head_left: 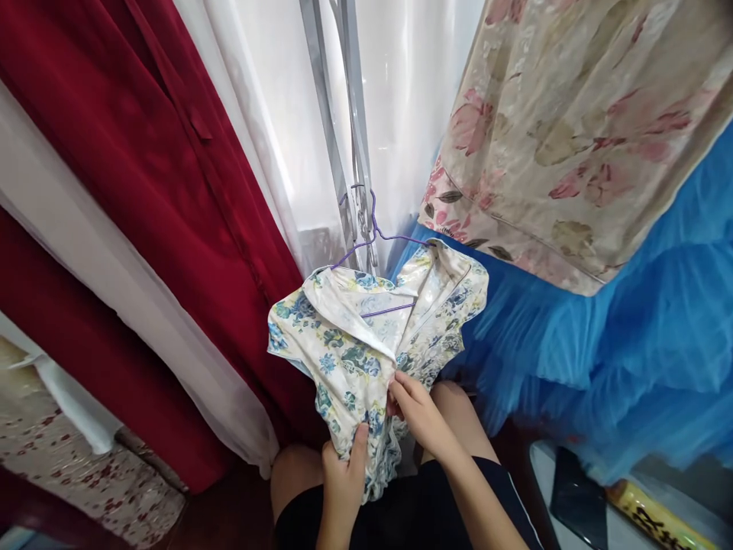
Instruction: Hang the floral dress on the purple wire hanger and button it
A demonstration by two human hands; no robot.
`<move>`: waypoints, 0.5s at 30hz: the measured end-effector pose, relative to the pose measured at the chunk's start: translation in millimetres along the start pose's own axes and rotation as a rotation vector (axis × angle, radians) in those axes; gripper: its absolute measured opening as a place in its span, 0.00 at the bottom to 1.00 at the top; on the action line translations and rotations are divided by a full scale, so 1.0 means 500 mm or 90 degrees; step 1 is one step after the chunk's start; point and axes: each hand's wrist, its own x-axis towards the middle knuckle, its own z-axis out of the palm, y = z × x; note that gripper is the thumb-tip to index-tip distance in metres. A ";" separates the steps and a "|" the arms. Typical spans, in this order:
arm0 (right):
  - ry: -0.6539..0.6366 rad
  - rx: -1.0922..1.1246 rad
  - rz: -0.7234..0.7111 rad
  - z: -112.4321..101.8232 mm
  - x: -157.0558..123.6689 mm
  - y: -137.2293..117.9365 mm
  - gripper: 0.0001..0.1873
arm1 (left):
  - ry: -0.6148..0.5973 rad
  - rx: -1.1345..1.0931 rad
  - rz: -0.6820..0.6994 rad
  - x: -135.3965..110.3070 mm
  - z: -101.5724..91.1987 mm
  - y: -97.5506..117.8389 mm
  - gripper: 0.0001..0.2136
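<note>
A white shirt with a blue and green flower print [366, 336] hangs on a purple wire hanger [375, 229], which hooks onto a metal frame [349, 153]. My left hand [342, 470] grips the shirt's lower front, thumb pressed on the cloth. My right hand [417, 409] pinches the shirt's front edge just right of the placket. Both hands sit close together below the collar. My knees show under the shirt.
A red curtain [143, 191] and a sheer white curtain [401, 92] hang at left and centre. A floral cloth [573, 130] and blue netting [618, 344] hang at right. A dark flat object [578, 496] and a yellow item [653, 519] lie at lower right.
</note>
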 end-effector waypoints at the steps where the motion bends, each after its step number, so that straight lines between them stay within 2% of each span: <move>1: 0.007 0.015 -0.007 -0.003 -0.003 -0.001 0.21 | -0.010 0.006 0.002 -0.003 -0.002 -0.001 0.20; 3: 0.024 0.033 -0.025 -0.017 -0.015 -0.005 0.22 | -0.001 0.025 -0.003 -0.001 -0.007 -0.003 0.20; 7: 0.065 0.045 -0.021 -0.059 -0.040 -0.027 0.23 | 0.105 0.061 -0.008 0.025 -0.021 -0.002 0.21; 9: 0.074 0.062 0.012 -0.074 -0.046 -0.037 0.21 | 0.182 0.097 0.064 0.037 -0.020 0.006 0.22; 11: 0.077 0.081 0.041 -0.079 -0.049 -0.045 0.18 | 0.251 0.135 0.182 0.040 -0.004 0.022 0.20; 12: 0.076 0.085 0.046 -0.079 -0.049 -0.049 0.17 | 0.244 0.146 0.238 0.038 0.010 0.033 0.17; 13: 0.072 0.086 0.044 -0.077 -0.050 -0.051 0.16 | 0.192 0.152 0.278 0.035 0.029 0.045 0.13; 15: 0.046 0.077 0.038 -0.073 -0.051 -0.055 0.16 | 0.010 0.152 0.298 0.030 0.074 0.068 0.08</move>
